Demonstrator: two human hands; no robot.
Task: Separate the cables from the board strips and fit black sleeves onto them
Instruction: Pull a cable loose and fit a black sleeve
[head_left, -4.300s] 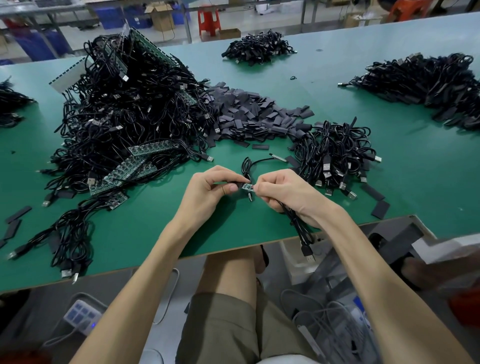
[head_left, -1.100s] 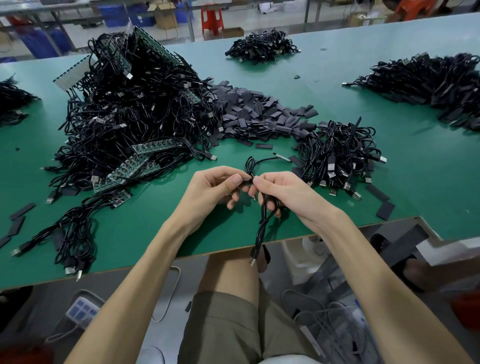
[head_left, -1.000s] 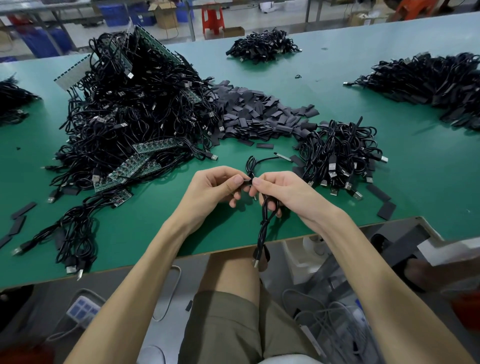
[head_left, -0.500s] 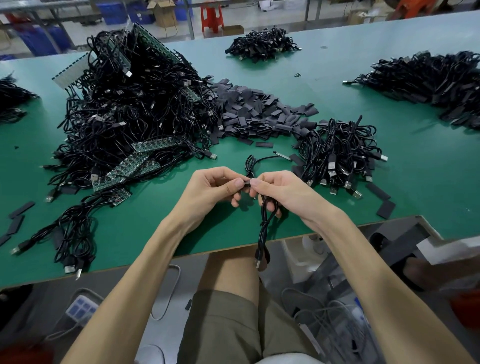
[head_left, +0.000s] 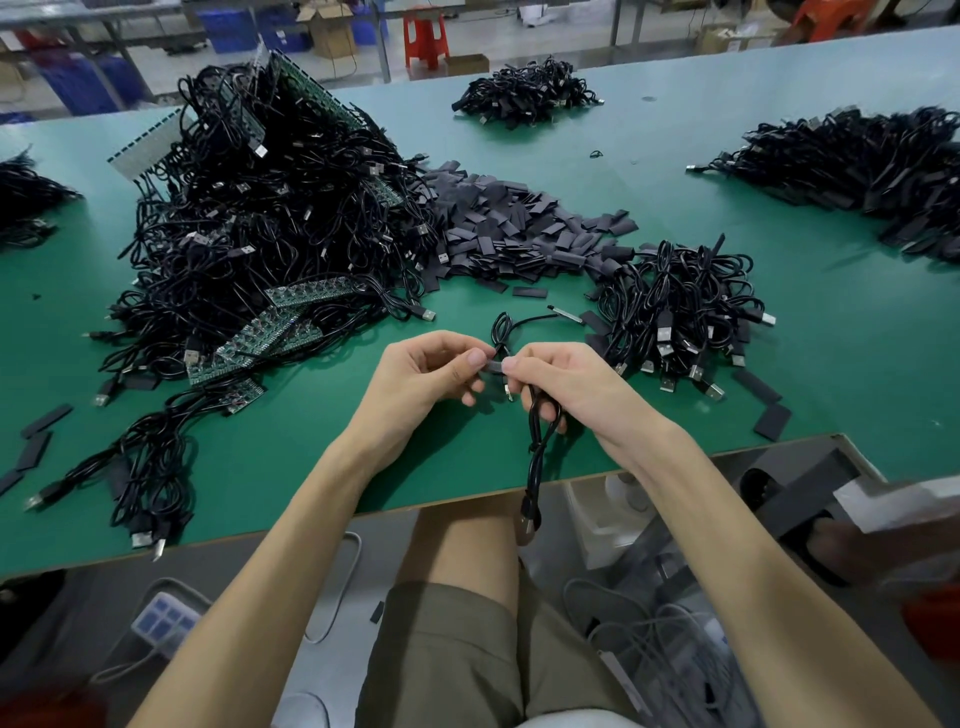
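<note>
**Both hands pinch a black sleeve at one end of a cable**

The left hand (head_left: 415, 384) and the right hand (head_left: 566, 389) meet thumb to thumb over the green table (head_left: 571, 171). Each grip is closed in a pinch on a short black sleeve (head_left: 493, 367), which sits on the end of a black cable (head_left: 535, 457). The right hand's lower fingers also curl round that cable. The cable drops from the right hand in a loose loop and hangs past the table's near edge, its plug (head_left: 525, 519) dangling above the person's knee. Beyond the hands the same cable curls into a small loop lying on the table.

Just to the right of the cable lies a heap of coiled cables (head_left: 680, 306) with silver plugs showing. Beyond the cable spreads a pile of loose black sleeves (head_left: 509, 228). To the cable's left rises a large tangle of cables (head_left: 270, 218), with green board strips (head_left: 270, 338) poking out of its near side. Two loose sleeves (head_left: 772, 422) lie well to the right of the cable near the table's edge. Far beyond it sit two more dark heaps (head_left: 524, 93), (head_left: 857, 161).
</note>
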